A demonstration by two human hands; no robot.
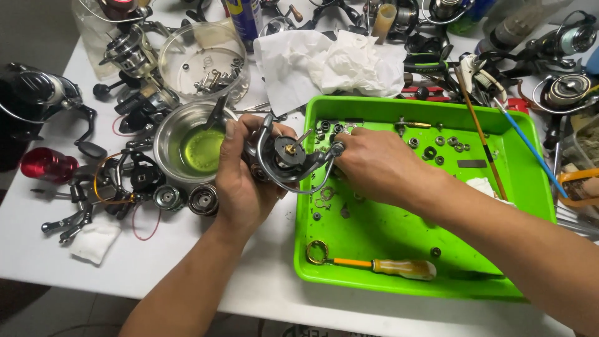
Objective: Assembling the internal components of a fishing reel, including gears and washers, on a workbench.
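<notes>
Gripping reel rotor (288,156), left fingers (232,134) around

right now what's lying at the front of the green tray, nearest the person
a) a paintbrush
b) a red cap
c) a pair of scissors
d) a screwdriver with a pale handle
d: a screwdriver with a pale handle, an orange shaft section and a ring at its end lies along the near edge of the green tray, while both hands work on the fishing reel further back.
</notes>
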